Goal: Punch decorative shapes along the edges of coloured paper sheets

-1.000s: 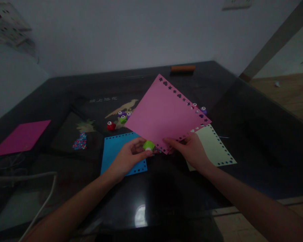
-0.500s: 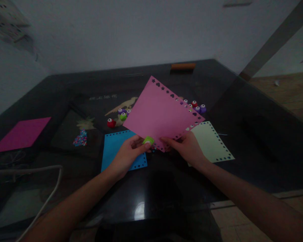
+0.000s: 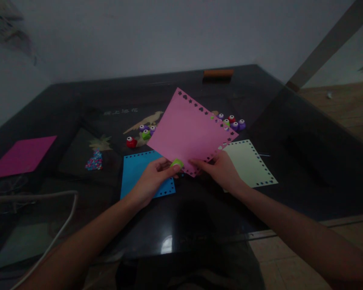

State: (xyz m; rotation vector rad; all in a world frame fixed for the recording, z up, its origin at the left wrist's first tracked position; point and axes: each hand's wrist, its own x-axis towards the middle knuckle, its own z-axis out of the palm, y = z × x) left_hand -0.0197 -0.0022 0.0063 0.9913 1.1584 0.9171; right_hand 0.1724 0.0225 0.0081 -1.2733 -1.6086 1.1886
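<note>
Between my hands a pink sheet of paper point(image 3: 187, 129) is held up at a slant, with small shapes punched along its right and lower right edges. My left hand point(image 3: 153, 175) grips a green craft punch point(image 3: 177, 163), thumb on top, at the sheet's lower left edge. Whether the paper sits inside the punch is hard to see. My right hand point(image 3: 225, 169) pinches the sheet near its bottom corner. Below lie a blue sheet point(image 3: 134, 175) by my left hand and a pale green sheet point(image 3: 249, 163) by my right, both with punched borders.
More punches stand behind: a red one point(image 3: 131, 142) at left and several purple ones including this one point(image 3: 241, 124) at right. A magenta sheet point(image 3: 22, 155), a heap of punched bits point(image 3: 94, 161) and a white cable point(image 3: 69, 217) lie left. A brown roll point(image 3: 218, 73) rests at the far edge.
The view has shifted slightly, so everything sits a little higher in the picture. Both hands keep their hold on the punch and the pink sheet.
</note>
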